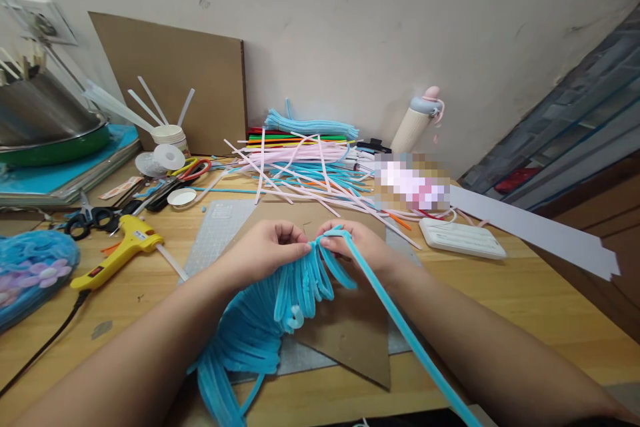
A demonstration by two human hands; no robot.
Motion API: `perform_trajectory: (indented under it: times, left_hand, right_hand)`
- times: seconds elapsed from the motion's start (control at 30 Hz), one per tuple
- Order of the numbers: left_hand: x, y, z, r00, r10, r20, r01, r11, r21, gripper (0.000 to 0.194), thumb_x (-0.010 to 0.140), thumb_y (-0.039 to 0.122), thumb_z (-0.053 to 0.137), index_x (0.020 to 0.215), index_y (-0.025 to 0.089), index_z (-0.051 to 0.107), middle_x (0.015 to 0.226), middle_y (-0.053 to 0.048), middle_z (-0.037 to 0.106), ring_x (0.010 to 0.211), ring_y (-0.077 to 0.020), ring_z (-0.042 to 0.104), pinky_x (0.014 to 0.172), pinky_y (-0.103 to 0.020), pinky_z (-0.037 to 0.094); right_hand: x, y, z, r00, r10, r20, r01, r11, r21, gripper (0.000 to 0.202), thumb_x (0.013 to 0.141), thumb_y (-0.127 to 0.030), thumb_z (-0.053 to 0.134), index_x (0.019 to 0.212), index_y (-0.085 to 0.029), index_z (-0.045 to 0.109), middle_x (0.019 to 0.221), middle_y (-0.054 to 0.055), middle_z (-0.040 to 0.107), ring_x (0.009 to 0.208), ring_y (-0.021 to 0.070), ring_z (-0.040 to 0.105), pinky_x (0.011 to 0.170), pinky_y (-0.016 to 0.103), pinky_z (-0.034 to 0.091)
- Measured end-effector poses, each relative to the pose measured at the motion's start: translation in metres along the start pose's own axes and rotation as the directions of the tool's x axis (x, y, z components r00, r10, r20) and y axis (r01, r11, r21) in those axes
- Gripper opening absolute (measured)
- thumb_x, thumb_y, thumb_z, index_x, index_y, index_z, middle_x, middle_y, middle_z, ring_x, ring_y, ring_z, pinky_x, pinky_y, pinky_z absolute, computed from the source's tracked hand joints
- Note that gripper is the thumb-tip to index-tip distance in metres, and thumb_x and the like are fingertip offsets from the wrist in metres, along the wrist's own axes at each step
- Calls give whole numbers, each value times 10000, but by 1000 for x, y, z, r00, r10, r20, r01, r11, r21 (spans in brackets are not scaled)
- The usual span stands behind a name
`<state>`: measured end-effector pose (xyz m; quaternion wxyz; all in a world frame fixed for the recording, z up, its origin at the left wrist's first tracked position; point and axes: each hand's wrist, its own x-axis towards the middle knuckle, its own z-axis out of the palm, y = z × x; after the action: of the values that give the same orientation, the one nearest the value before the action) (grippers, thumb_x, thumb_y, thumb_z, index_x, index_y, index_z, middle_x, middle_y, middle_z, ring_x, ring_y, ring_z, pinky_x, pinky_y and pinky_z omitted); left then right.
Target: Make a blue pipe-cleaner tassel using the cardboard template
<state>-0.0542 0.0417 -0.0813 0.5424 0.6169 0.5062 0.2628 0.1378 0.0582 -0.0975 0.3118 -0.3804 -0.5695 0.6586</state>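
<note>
My left hand point(273, 247) pinches the top edge of a row of looped blue pipe cleaners point(305, 283). Close beside it, my right hand point(353, 247) is closed on a single blue pipe cleaner point(395, 320), whose long tail runs down past my right forearm to the bottom edge. The looped row hangs from between the hands and widens into a dense blue bundle at lower left. A small pale curl point(296, 317) shows at its lower edge. Beneath lie a brown cardboard piece point(350, 347) and a grey cutting mat point(213, 227).
A yellow glue gun point(120, 250), black scissors point(90, 217) and a blue piece with flowers point(35, 273) lie left. Loose pink pipe cleaners point(285, 157) pile up behind. A white power strip point(463, 238) and a bottle point(415, 120) are at right.
</note>
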Motion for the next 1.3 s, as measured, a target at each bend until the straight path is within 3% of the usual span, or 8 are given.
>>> perform_trajectory:
  times: [0.27,0.5,0.73,0.93,1.13,1.3]
  left_hand:
    - [3,-2,3,999,36,12,-35,998,-43,297,688,411,645,785,132,609,678,-5,576,598,-103,499,545,-206,383]
    - [1,-3,5,999,34,-37,-33,999,25,269,698,398,631,699,132,591,607,21,508,535,-81,432,484,-189,324]
    - [0,2,5,1000,16,-4,-16,999,-50,272,699,403,631,720,135,592,630,10,539,548,-87,453,499,-198,356]
    - [0,0,5,999,46,25,-46,999,-24,249,719,379,620,700,132,592,613,19,526,542,-81,447,503,-196,331]
    - [0,-1,5,998,46,51,-44,998,-48,246,725,371,619,734,127,598,645,8,540,567,-85,459,531,-203,349]
    - [0,-1,6,998,52,44,-51,998,-28,253,724,379,618,722,126,597,633,7,530,559,-85,442,510,-201,342]
  right_hand:
    - [-1,0,2,999,-20,-40,21,1000,18,333,606,-397,753,755,-150,586,616,-47,492,544,67,393,524,215,306]
    - [-1,3,3,999,-18,26,19,999,-30,341,616,-386,747,776,-144,568,629,-44,488,559,65,393,530,203,302]
    - [-1,3,6,1000,4,-13,-2,993,114,194,667,-278,659,778,-167,545,620,-43,481,542,76,398,520,212,313]
    - [-1,3,5,998,-59,35,57,997,50,187,688,-278,651,806,-156,573,656,-36,510,570,76,426,545,209,329]
    - [1,6,3,999,-6,45,2,996,85,239,648,-311,687,776,-145,573,617,-34,518,536,82,442,520,212,333]
    - [-1,4,5,999,-44,-10,44,999,-11,250,625,-298,707,756,-155,549,615,-51,487,534,69,398,516,201,312]
